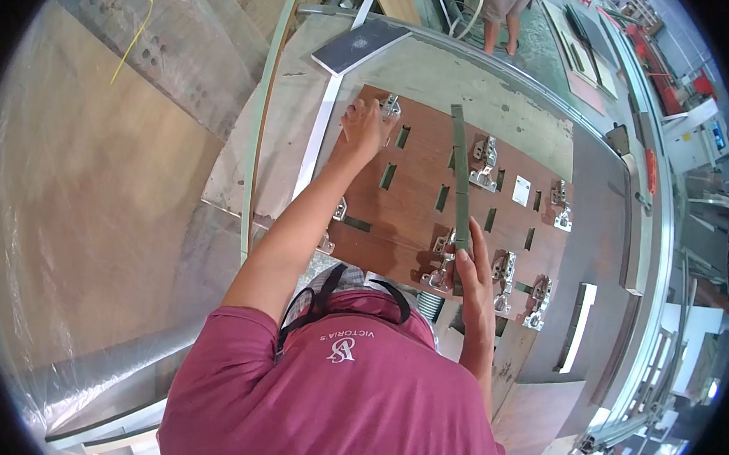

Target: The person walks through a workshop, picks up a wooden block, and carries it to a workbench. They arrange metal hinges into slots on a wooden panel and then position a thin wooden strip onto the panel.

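Note:
My left hand (366,130) is at the far left corner of a reddish-brown wooden board (414,222), its fingers curled at a metal cabinet hinge (391,106). Part of that hinge is hidden by the fingers. My right hand (477,275) grips the near end of a long, narrow green strip (461,171), which reaches across the board to its far edge. Close to this hand lie another hinge (440,268) and a further hinge (504,276). Short green rectangles (389,176) are spread over the board.
More hinges, such as one hinge (484,160), sit along the board, beside a small white label (521,190). A dark rectangular panel (360,46) lies beyond it. To the right is a white strip (576,327). A person (505,12) stands in the background.

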